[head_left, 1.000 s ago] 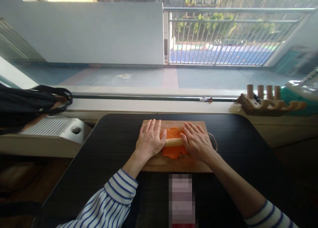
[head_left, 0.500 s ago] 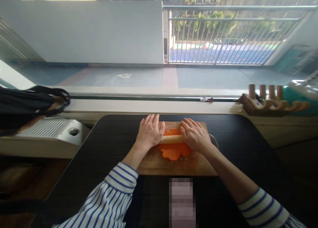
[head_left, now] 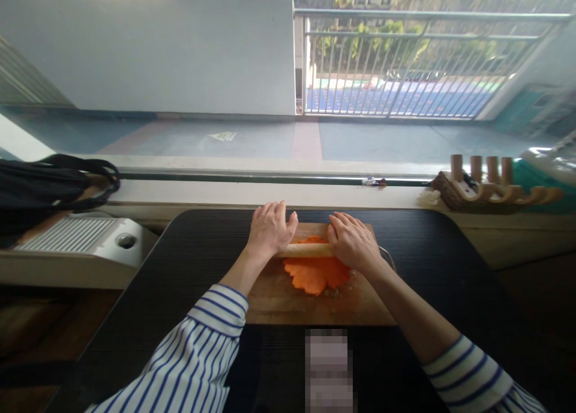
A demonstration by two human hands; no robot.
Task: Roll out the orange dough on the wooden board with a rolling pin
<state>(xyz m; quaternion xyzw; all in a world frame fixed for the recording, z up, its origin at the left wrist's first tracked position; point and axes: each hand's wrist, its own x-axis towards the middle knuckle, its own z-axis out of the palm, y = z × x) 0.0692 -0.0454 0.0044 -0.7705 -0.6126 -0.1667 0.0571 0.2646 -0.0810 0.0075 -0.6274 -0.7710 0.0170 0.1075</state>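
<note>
A flattened sheet of orange dough [head_left: 318, 272] lies on a wooden cutting board [head_left: 288, 299] on the black table [head_left: 189, 263]. A pale wooden rolling pin [head_left: 308, 250] lies across the dough's far edge. My left hand [head_left: 269, 230] rests flat on the pin's left end, fingers stretched forward. On the pin's right end, my right hand [head_left: 353, 243] lies flat in the same way. Both palms press on the pin without gripping it. The pin's ends are hidden under my hands.
A white ribbed appliance [head_left: 76, 239] and a black bag [head_left: 54, 185] sit to the left. At the right on the window sill stands a wooden rack with pegs [head_left: 490, 185]. A metal ring [head_left: 387, 257] sticks out at the board's right edge. A window runs behind the table.
Both hands have pushed the rolling pin away from me, from the dough's middle to its far edge. More flattened dough now shows on the near side.
</note>
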